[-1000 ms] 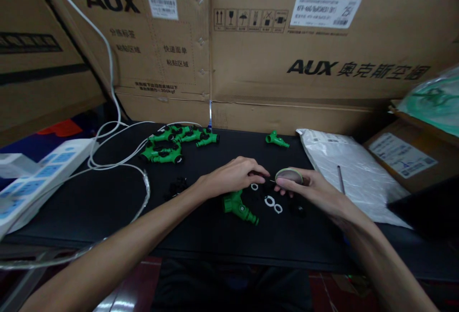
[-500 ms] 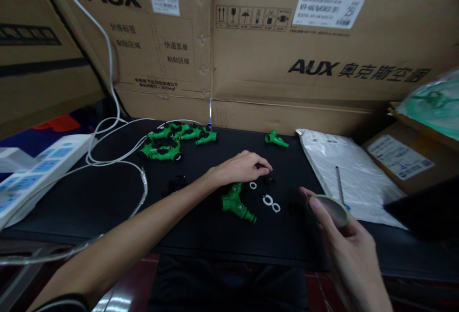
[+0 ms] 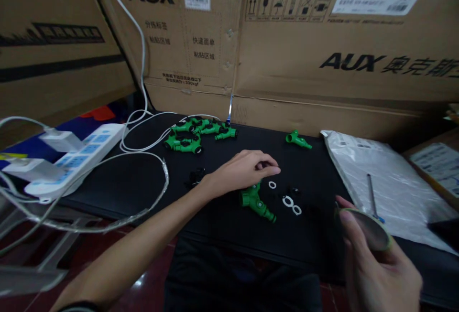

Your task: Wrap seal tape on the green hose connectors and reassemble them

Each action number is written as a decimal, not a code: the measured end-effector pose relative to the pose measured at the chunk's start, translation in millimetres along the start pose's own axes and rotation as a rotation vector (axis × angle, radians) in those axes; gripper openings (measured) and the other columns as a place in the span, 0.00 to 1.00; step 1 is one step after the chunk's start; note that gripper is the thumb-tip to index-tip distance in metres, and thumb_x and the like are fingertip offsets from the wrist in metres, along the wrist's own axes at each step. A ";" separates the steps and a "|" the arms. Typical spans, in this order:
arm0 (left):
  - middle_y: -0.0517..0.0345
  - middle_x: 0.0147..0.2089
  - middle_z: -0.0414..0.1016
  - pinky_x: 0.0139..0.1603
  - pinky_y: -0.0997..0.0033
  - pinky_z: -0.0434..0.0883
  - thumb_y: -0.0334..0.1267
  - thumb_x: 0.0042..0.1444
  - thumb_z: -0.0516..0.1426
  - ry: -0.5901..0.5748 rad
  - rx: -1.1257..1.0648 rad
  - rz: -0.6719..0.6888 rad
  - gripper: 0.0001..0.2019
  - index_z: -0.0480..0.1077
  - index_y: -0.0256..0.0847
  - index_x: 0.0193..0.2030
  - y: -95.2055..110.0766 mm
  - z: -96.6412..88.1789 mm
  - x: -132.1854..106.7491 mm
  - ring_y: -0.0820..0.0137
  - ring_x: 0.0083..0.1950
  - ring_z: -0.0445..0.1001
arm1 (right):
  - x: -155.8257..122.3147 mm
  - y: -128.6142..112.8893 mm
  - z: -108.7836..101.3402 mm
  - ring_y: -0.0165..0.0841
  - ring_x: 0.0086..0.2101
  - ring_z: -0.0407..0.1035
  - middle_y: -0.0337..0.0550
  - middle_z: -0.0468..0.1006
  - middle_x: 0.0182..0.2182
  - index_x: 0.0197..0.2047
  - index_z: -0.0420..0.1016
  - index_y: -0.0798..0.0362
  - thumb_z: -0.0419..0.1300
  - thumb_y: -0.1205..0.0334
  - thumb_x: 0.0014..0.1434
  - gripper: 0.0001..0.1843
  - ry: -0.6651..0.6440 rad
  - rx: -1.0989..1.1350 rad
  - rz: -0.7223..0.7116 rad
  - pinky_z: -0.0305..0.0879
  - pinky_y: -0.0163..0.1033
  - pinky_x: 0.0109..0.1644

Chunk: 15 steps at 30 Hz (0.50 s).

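My left hand (image 3: 251, 169) hovers over the table with its fingers curled together; whatever lies between the fingertips is hidden. Just below it lies a green Y-shaped hose connector (image 3: 256, 202), partly covered by the hand. To the connector's right are a small white ring (image 3: 272, 185), two larger white rings (image 3: 287, 201) touching each other, and a small black part (image 3: 295, 190). At the right, my right hand (image 3: 383, 264) grips a round thing with a pale green rim (image 3: 371, 231), tilted; its kind is unclear.
Several green connectors with black fittings (image 3: 184, 144) are grouped at the back left. Another green connector (image 3: 298, 139) lies at the back. Black parts (image 3: 196, 177) sit behind my left forearm. A white power strip (image 3: 95, 152) with cables, a white bag (image 3: 380, 183), a pen (image 3: 372, 195) and large cartons (image 3: 287, 39) surround the table.
The view has turned left, so things sit further right in it. My left hand has drawn slightly left relative to the small white ring. My right hand still holds the round thing.
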<state>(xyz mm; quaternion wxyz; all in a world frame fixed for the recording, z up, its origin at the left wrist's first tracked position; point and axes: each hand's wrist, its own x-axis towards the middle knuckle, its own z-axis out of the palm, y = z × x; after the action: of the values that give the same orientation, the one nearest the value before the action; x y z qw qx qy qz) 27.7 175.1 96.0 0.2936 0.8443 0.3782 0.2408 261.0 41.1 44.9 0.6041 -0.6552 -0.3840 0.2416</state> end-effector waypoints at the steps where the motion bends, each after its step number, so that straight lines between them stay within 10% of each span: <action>1: 0.53 0.51 0.82 0.52 0.66 0.74 0.50 0.69 0.60 0.076 -0.024 -0.035 0.18 0.78 0.41 0.56 1.2 -2.1 -19.7 0.65 0.49 0.80 | 0.9 -3.0 -3.5 0.46 0.51 0.80 0.50 0.85 0.52 0.55 0.84 0.53 0.71 0.45 0.59 0.27 0.003 -0.014 0.011 0.77 0.45 0.55; 6: 0.54 0.60 0.78 0.71 0.48 0.66 0.49 0.55 0.72 0.189 0.115 -0.213 0.29 0.72 0.43 0.60 4.2 12.1 -94.8 0.56 0.63 0.74 | -4.5 -29.1 3.8 0.43 0.40 0.82 0.47 0.87 0.39 0.42 0.88 0.50 0.73 0.44 0.56 0.19 -0.361 -0.131 -0.052 0.80 0.39 0.44; 15: 0.57 0.51 0.78 0.54 0.66 0.78 0.32 0.60 0.68 0.446 -0.056 -0.060 0.17 0.75 0.42 0.55 11.7 31.4 -98.9 0.67 0.51 0.80 | -35.1 -40.8 47.0 0.35 0.33 0.75 0.40 0.82 0.29 0.56 0.83 0.48 0.70 0.44 0.62 0.24 -0.603 0.081 0.215 0.72 0.40 0.46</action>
<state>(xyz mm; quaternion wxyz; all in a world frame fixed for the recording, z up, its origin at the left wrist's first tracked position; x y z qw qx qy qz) -5.9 81.8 63.4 0.2330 0.7501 0.4517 0.4230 195.1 40.6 72.4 0.4598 -0.5663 -0.4644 0.5022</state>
